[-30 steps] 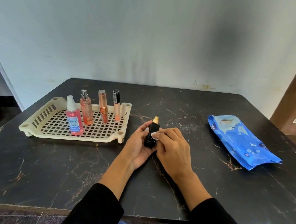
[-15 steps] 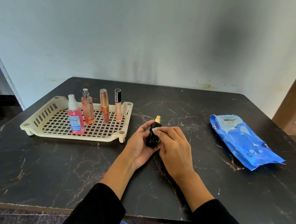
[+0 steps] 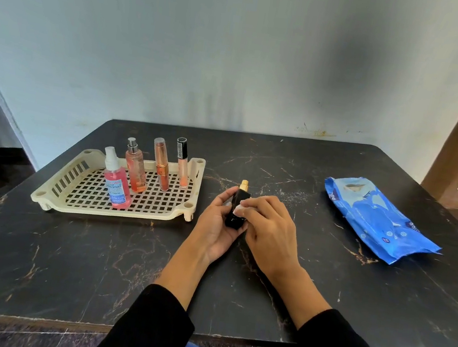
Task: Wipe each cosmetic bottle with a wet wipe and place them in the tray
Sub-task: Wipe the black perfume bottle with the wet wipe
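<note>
Head view showed the black bottle (image 3: pixel 236 209) with a gold cap held upright above the dark table (image 3: pixel 88 256), just right of the tray (image 3: pixel 72 205). The left hand (image 3: pixel 218 225) gripped it, while the right hand (image 3: pixel 268 229) pinched a white wipe (image 3: pixel 239 208) against its side. Four bottles (image 3: pixel 135 170) stood in the tray; a blue wipes pack (image 3: pixel 376 217) lay well right.

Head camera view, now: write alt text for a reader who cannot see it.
A left hand holds a small black bottle upright while the right hand rubs it with a white wipe. Four bottles stand in a cream tray to the left; a blue wipes pack lies to the right.
</note>
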